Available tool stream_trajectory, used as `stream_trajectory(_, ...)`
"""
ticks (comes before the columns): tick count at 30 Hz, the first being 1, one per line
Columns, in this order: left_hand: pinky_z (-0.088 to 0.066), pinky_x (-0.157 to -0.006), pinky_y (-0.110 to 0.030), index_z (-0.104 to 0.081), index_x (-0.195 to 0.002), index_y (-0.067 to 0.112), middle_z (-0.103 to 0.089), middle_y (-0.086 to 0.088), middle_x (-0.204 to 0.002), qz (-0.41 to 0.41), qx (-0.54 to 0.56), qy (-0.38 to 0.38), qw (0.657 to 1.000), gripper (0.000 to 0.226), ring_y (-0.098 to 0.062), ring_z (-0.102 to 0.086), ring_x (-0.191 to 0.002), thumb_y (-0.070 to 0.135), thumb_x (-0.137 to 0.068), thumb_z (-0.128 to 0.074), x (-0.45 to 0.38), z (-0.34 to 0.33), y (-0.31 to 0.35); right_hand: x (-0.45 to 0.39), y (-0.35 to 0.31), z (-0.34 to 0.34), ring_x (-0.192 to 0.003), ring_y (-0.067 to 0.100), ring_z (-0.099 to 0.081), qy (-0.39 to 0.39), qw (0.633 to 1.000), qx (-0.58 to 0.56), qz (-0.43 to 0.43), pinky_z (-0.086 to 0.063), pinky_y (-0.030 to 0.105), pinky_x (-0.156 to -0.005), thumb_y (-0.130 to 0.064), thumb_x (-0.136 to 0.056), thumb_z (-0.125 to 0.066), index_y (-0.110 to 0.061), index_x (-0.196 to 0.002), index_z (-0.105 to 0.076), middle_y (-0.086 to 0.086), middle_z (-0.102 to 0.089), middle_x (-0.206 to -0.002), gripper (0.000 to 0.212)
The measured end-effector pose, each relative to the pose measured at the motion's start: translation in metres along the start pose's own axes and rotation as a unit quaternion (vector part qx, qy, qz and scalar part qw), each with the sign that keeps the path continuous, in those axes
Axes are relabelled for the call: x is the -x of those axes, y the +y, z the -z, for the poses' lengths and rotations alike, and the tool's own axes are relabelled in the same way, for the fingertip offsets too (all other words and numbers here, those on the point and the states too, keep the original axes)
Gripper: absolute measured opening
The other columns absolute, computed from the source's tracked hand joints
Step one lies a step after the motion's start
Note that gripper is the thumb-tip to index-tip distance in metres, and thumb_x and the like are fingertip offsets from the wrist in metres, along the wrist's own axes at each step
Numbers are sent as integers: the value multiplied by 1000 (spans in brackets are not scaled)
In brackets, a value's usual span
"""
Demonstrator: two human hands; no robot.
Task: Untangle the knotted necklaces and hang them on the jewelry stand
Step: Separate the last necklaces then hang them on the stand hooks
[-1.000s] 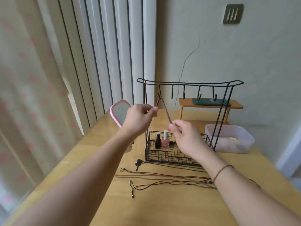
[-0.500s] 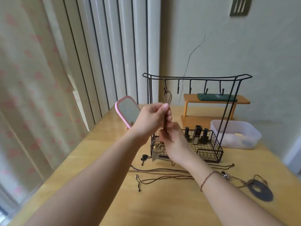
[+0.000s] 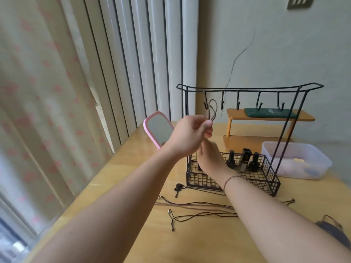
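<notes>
our left hand [image 3: 191, 135] pinches one cord loop [image 3: 211, 111] just beside the stand's [image 3: 247, 89] leftmost hook; right hand's [image 3: 209, 158] grasp we cannot tell; near cords [image 3: 199, 215] remain unhung.

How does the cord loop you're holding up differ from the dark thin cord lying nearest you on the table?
The cord loop is raised, pinched in the left hand beside the stand's leftmost hook; the dark thin cord lies flat on the table, untouched. The loop looks lighter brown and thicker; the table cord is darker and finer. The loop is a tight upright bend; the table cord trails out long. Both are plain cords.
</notes>
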State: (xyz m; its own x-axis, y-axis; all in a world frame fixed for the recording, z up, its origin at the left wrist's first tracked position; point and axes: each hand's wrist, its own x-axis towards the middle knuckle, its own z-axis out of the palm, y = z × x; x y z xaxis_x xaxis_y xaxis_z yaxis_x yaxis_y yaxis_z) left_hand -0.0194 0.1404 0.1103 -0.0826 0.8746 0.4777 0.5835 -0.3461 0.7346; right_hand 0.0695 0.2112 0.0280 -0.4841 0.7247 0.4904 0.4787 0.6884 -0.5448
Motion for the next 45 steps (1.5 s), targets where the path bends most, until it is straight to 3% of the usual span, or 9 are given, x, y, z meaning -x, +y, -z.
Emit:
stream_trajectory(2,-50,-65,-20,-63,-79,13,-67,3,-71,54,-9,-1,998,30,-1,-63,-63,24,-104,-49,3,-2,-17,3,7,-12,-65,19,-56,-88,995,46,-29,-52,42,-73,-25,-108,-23,-12,-96,-46,4,-54,-71,29)
stream_trajectory(5,-52,-70,-33,-63,-82,9,-65,1,-69,100,44,26,994,33,-11,-65,-66,23,-106,-44,7,-10,-32,7,16,-20,-70,21,-52,-148,985,57,-71,-40,46,-82,-31,-108,-19,-16,-99,-45,2,-52,-71,32)
stream_trajectory(12,-47,-71,-36,-50,-83,13,-49,14,-64,-16,174,108,979,29,-12,-51,-66,30,-105,-41,1,-12,-19,10,7,-2,-61,20,-56,-40,998,-11,-49,-46,39,-62,-38,-107,-21,-15,-109,-47,3,-56,-70,35)
stream_trajectory(15,-45,-64,-34,-52,-82,15,-48,12,-67,-54,191,114,973,27,-15,-48,-65,27,-105,-44,0,-14,-9,8,5,2,-63,23,-59,-8,1000,-22,-18,-51,46,-63,-34,-107,-24,-12,-112,-49,5,-59,-71,34)
stream_trajectory(18,-41,-60,-34,-55,-82,16,-46,11,-63,-44,199,130,970,26,-17,-43,-62,23,-105,-45,-5,-18,-2,7,5,3,-66,25,-63,-2,999,-34,-18,-54,51,-68,-33,-107,-25,-11,-119,-50,9,-64,-76,36)
stream_trajectory(22,-33,-54,-31,-53,-78,11,-40,14,-51,10,242,147,959,31,-8,-35,-49,18,-107,-42,-14,-20,1,8,5,8,-66,27,-61,-17,999,-24,-24,-52,50,-67,-35,-107,-23,-15,-107,-48,10,-62,-74,32)
stream_trajectory(28,-36,-59,-37,-58,-76,14,-40,12,-50,22,189,134,973,32,-9,-37,-51,21,-105,-45,-11,-25,-14,12,12,7,-65,22,-61,-70,996,10,-60,-53,45,-65,-40,-107,-21,-16,-111,-48,5,-60,-72,36)
stream_trajectory(32,-37,-60,-38,-58,-76,14,-40,11,-49,48,194,137,970,33,-9,-37,-51,21,-105,-44,-12,-32,-18,16,17,5,-68,24,-61,-86,993,20,-76,-54,49,-69,-42,-107,-20,-16,-106,-49,7,-60,-75,39)
stream_trajectory(45,-31,-47,-30,-52,-71,12,-37,7,-48,36,259,193,946,40,-13,-34,-44,29,-106,-44,-19,-33,-5,16,16,10,-63,22,-59,-79,995,15,-53,-51,44,-64,-41,-107,-22,-19,-103,-48,5,-58,-70,34)
